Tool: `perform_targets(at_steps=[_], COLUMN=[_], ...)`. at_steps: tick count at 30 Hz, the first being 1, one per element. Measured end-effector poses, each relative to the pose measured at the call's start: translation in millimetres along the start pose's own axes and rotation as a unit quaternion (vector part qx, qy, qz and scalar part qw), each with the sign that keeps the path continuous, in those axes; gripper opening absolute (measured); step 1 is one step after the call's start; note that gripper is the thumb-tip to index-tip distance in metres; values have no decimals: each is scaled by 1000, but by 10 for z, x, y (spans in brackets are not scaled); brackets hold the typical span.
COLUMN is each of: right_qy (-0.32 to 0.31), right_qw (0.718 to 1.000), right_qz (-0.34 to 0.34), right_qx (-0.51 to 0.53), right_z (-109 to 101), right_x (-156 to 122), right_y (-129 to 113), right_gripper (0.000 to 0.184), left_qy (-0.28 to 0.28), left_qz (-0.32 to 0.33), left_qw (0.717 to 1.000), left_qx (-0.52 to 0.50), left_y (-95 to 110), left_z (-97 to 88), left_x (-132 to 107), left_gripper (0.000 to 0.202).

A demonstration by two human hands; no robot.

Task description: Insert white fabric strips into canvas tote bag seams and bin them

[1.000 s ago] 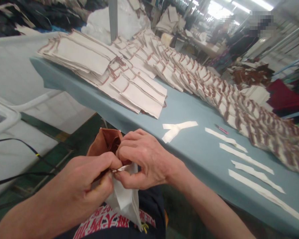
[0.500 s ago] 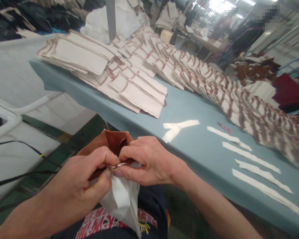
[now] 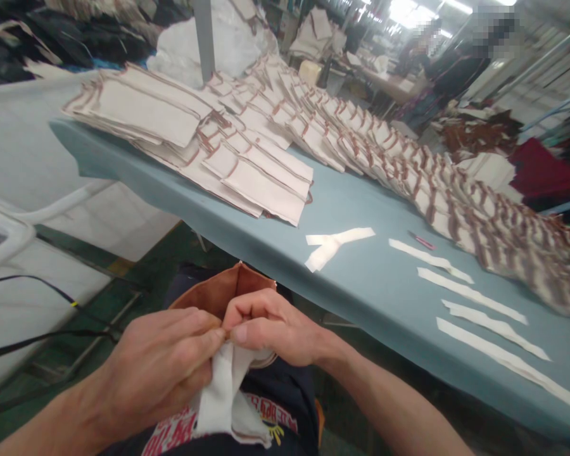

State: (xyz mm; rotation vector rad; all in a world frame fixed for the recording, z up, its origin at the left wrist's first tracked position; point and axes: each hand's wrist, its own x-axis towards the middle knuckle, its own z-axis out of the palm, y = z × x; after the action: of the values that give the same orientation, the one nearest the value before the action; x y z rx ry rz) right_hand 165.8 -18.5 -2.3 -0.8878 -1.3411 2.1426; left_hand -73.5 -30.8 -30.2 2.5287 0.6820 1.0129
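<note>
Left hand (image 3: 156,370), right hand (image 3: 273,329) lower, fingers (image 3: 203,329) together on brown pouch (image 3: 218,291)

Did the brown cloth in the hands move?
Yes. The brown cloth has sunk lower and a bit rightward, judged against the crossed white strips on the table, which stayed put.

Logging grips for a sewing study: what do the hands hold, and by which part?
The left hand and right hand pinch a brown fabric pouch with white lining, at the edge where brown meets white.

Stacks (image 3: 261,183), strips (image 3: 472,296) likely block table (image 3: 361,278).
</note>
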Motion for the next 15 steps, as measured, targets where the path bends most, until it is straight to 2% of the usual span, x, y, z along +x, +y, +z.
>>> perform_targets(at_steps=[4, 5, 7, 10, 11, 13, 15], right_qy=[52, 61, 78, 120, 134, 149, 149], right_qw=[998, 998, 995, 969, 955, 931, 924], right_qz=[-2, -1, -11, -71, -92, -121, -142], right_qx=[21, 7, -56, -203, -249, -311, -322], right_z=[63, 80, 108, 123, 122, 120, 131], right_x=[50, 47, 16, -62, -85, -114, -120], right_y=[43, 33, -6, -72, -86, -93, -73], right_gripper=[20, 19, 14, 3, 2, 2, 3], left_qy=[22, 24, 16, -33, -59, -108, -129], left_qz=[35, 21, -46, -145, -163, -167, -142], left_qw=[999, 999, 998, 984, 977, 965, 967], left_qx=[-25, -34, -47, -98, -127, -173, -167], left_y=[-122, -123, -87, -11, -4, -34, -119], left_z=[63, 62, 28, -84, -126, -186, -191], left_x=[-25, -22, -1, 75, 107, 155, 150], left_gripper=[35, 36, 34, 21, 23, 31, 37])
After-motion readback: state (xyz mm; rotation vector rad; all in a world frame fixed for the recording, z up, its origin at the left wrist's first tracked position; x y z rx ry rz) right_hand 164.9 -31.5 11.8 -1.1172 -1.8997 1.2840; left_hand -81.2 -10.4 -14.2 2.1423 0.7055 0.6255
